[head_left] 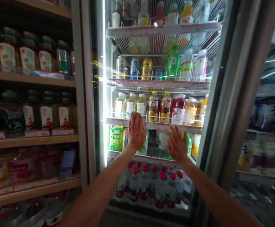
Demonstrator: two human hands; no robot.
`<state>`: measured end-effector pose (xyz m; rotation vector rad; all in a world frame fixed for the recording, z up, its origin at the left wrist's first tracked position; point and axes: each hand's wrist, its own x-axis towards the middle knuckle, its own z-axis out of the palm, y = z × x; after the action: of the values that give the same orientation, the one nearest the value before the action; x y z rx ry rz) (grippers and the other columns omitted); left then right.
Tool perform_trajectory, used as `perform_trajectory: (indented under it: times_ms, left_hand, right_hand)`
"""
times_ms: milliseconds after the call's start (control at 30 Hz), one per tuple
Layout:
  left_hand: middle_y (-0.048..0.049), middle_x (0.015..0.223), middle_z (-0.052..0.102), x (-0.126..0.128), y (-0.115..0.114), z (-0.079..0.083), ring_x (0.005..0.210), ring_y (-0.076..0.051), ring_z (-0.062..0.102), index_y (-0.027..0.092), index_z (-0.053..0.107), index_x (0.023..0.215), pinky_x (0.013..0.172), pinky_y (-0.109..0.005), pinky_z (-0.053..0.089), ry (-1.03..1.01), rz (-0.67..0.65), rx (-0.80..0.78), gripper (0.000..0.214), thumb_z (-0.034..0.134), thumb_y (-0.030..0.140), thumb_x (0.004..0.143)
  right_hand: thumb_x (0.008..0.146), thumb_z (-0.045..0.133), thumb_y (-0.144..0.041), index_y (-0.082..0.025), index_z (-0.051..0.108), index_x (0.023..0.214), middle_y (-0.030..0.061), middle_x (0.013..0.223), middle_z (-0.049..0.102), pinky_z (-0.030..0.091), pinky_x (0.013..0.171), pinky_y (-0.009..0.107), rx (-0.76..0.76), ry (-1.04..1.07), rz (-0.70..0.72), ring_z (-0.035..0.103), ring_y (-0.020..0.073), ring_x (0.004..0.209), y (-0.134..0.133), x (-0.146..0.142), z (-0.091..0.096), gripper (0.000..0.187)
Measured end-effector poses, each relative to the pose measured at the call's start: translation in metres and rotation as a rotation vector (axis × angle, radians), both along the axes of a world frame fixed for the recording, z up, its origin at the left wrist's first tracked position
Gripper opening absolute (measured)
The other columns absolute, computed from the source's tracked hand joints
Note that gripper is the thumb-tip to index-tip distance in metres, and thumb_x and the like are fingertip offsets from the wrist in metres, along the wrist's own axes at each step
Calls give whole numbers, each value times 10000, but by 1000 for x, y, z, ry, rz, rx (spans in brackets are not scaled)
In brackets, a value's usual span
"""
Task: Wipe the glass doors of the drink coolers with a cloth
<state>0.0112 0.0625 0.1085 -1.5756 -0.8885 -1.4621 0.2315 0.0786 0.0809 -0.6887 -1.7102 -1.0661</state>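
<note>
My left hand (137,132) is raised against the glass door (128,71) of a lit drinks fridge, its fingers close together. Under it is a crumpled beige cloth (135,114), mostly hidden, with its edge showing past the fingertips. Lower and to the right, my right hand (177,145) has its fingers spread near the glass and holds nothing. Behind the hands stand tea bottles (141,105), a red drink bottle (178,108) and a green pack (116,138).
A wide metal door frame (242,104) rises on the right, with another stocked fridge beyond. Wooden shelves (33,78) of bottles stand on the left. Red-capped bottles (160,192) fill the fridge's bottom, and cans (134,69) sit higher up.
</note>
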Motion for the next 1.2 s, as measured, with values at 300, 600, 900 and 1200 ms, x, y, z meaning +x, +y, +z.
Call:
perform_trajectory:
  times_ms: [300, 600, 900, 1200]
  left_hand:
    - [-184, 1465, 246, 4, -5, -5, 1390, -256, 128, 113, 139, 1420, 1093, -456, 250, 71, -13, -71, 687, 447, 280, 829]
    - [-160, 1449, 303, -42, -7, -24, 1386, -239, 148, 132, 146, 1424, 1104, -445, 197, 78, 110, -159, 681, 435, 339, 845]
    - [-157, 1462, 273, -66, 12, -22, 1391, -236, 124, 161, 283, 1394, 1116, -483, 110, -210, 166, 22, 572, 374, 423, 895]
    - [-122, 1482, 234, -62, 12, -24, 1390, -251, 129, 166, 257, 1410, 1126, -476, 83, -209, 158, 7, 597, 364, 426, 883]
  right_hand:
    - [852, 356, -153, -218, 253, 1400, 112, 1405, 400, 352, 1051, 417, -127, -113, 404, 349, 187, 1318, -43, -47, 9, 561]
    - [873, 333, -203, -169, 322, 1377, 123, 1388, 413, 378, 1054, 375, -191, -112, 461, 339, 180, 1319, -35, -119, 22, 505]
    - [893, 387, -249, -270, 495, 1214, 15, 1394, 436, 171, 1117, 474, -61, -197, 107, 263, 180, 1357, -7, -145, 32, 339]
    - [833, 493, -211, -232, 594, 978, 75, 1344, 436, 407, 965, 428, 111, 199, 200, 444, 237, 1203, -5, -53, 27, 177]
